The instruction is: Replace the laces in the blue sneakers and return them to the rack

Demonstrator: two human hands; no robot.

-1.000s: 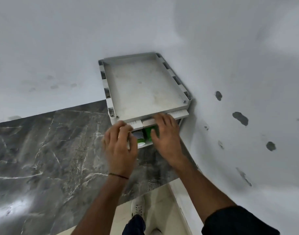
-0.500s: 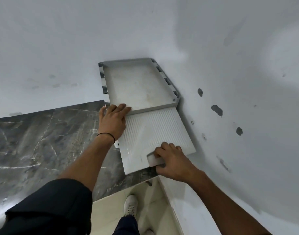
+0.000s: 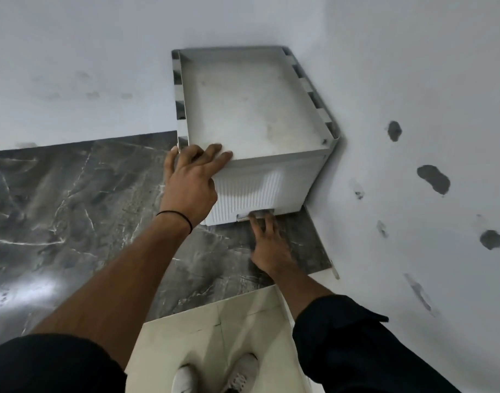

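A white plastic shoe rack box (image 3: 251,109) stands in the wall corner on a dark marble ledge (image 3: 73,208). Its ribbed front door (image 3: 249,191) hangs down shut, so whatever is inside is hidden, and no blue sneakers show. My left hand (image 3: 190,180) rests on the box's top front-left edge with fingers spread and the thumb over the side. My right hand (image 3: 268,245) reaches up from below, its straight fingers touching the handle notch (image 3: 256,215) at the door's lower edge.
White walls close in behind and to the right of the box, the right one with dark chipped patches (image 3: 433,178). Below the ledge lies a pale tiled floor (image 3: 214,321) with my white shoes (image 3: 214,375) on it.
The ribbed door, held raised and level by my right hand half a second ago, has swung down shut over the front. My left hand stayed on the box's top edge.
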